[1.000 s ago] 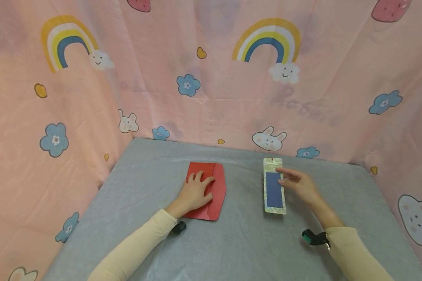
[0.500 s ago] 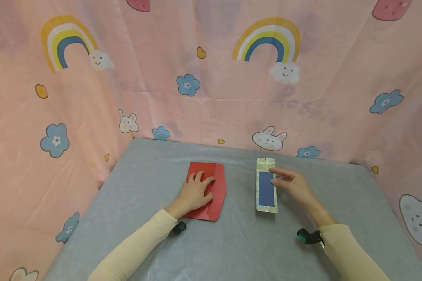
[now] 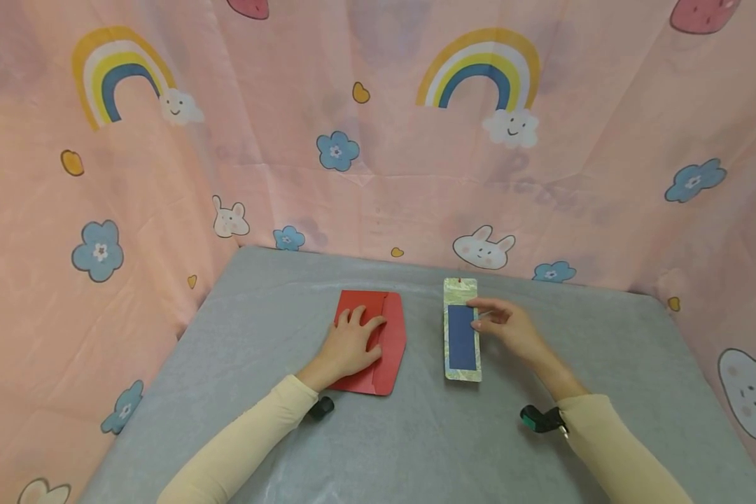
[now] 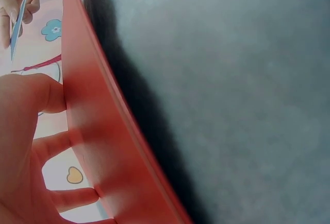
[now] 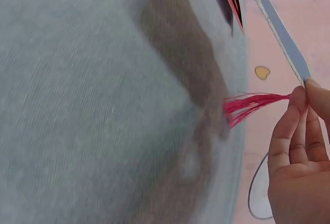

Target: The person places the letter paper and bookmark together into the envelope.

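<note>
In the head view my left hand (image 3: pixel 351 346) lies spread over a red envelope (image 3: pixel 392 343) whose flap is unfolded to the right. Seen from the left wrist, its fingertips touch the envelope's face (image 4: pixel 105 126) and the fingers are only slightly bent. To the right, my right hand (image 3: pixel 515 334) pinches the right edge of a long bookmark (image 3: pixel 463 339) between thumb and fingers. The bookmark has a pale green patterned border and a dark blue panel. A pink-red tassel (image 5: pixel 255 104) hangs by the fingers in the right wrist view. The bookmark is held up above the table.
A grey cloth covers the table (image 3: pixel 416 448). Behind it and at the sides hangs a pink curtain (image 3: pixel 390 196) printed with rainbows, flowers and rabbits. Small black devices sit at both wrists, one of them a wrist camera (image 3: pixel 538 418) under the right sleeve.
My right hand has carried the bookmark leftward, closer to the red envelope. The left hand and the envelope have stayed in place.
</note>
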Demonstrator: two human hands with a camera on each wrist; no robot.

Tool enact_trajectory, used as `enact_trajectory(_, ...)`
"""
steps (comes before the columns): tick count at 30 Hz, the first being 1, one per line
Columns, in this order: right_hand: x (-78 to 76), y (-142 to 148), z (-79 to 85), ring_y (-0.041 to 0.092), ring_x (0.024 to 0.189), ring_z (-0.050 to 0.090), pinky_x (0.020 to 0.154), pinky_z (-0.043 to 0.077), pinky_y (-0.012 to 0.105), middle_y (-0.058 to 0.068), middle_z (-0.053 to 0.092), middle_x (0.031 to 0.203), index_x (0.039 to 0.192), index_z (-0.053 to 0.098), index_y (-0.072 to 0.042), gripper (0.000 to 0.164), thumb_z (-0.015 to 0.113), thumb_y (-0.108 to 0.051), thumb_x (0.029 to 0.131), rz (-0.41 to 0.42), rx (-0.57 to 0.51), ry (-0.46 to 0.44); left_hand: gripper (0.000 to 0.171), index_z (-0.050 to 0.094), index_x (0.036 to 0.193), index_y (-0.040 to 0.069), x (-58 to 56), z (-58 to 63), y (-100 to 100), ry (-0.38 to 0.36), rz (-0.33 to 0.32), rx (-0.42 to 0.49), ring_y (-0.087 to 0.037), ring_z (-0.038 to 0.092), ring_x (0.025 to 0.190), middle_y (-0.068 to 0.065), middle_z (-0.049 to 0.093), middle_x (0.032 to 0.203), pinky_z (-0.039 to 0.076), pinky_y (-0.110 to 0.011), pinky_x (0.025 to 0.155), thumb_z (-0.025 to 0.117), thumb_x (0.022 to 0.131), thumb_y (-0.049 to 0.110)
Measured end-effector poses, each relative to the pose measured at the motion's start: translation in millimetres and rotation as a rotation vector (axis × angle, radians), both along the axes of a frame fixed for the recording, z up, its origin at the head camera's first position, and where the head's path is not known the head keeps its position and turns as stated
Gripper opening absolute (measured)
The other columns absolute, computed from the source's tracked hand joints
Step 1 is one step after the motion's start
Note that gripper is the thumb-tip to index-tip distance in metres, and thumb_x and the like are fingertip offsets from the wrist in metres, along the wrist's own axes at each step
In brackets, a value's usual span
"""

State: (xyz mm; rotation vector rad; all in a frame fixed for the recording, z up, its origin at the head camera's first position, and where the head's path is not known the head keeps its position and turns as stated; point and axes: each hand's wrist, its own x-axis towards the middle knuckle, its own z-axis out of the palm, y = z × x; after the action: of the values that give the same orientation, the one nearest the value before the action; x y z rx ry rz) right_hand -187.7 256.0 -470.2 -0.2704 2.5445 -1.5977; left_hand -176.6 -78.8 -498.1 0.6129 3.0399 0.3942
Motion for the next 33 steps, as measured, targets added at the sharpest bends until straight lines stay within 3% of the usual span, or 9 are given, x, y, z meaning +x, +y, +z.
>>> enact_trajectory(6, -2.3, -10.0, -2.1, 0.003, 0.083, 0.065, 0.078, 0.055, 0.028, 0.009, 0.064, 0.113, 0.131, 0.062, -0.005, 0.045, 0.072, -0.016, 0.089, 0.036, -0.031, 0.022, 0.055, 0.049, 0.144, 0.026, 0.2, 1.3, 0.1, -0.004, 0.001, 0.000, -0.044, 0.040, 0.135, -0.018, 0.042, 0.148, 0.043, -0.063, 0.100, 0.060, 0.091, 0.035)
enact_trajectory(11, -2.1, -18.0, -5.0, 0.001, 0.084, 0.066, 0.076, 0.054, 0.023, 0.016, 0.063, 0.115, 0.131, 0.062, -0.004, 0.044, 0.072, -0.014, 0.089, 0.049, -0.049, 0.020, 0.055, 0.049, 0.144, 0.025, 0.5, 1.9, 0.0, -0.004, -0.001, 0.009, -0.044, 0.040, 0.135, -0.019, 0.042, 0.148, 0.043, -0.064, 0.100, 0.060, 0.090, 0.035)
enact_trajectory(18, -2.7, -29.5, -10.6, 0.001, 0.083, 0.067, 0.075, 0.054, 0.026, 0.023, 0.062, 0.119, 0.128, 0.064, -0.005, 0.042, 0.073, -0.014, 0.088, 0.053, -0.057, -0.008, 0.055, 0.049, 0.144, 0.026, 0.8, 1.6, -0.6, -0.010, 0.005, 0.013, -0.044, 0.039, 0.135, -0.018, 0.042, 0.149, 0.042, -0.064, 0.101, 0.060, 0.091, 0.034)
enact_trajectory(33, 0.7, -56.1, -16.5, 0.005, 0.081, 0.063, 0.072, 0.054, 0.028, 0.022, 0.064, 0.115, 0.126, 0.065, -0.004, 0.040, 0.073, -0.012, 0.087, 0.073, -0.061, -0.044, 0.056, 0.049, 0.144, 0.026, 1.1, 0.8, 1.2, -0.016, 0.021, 0.004, -0.043, 0.039, 0.136, -0.018, 0.041, 0.149, 0.042, -0.063, 0.102, 0.062, 0.090, 0.035)
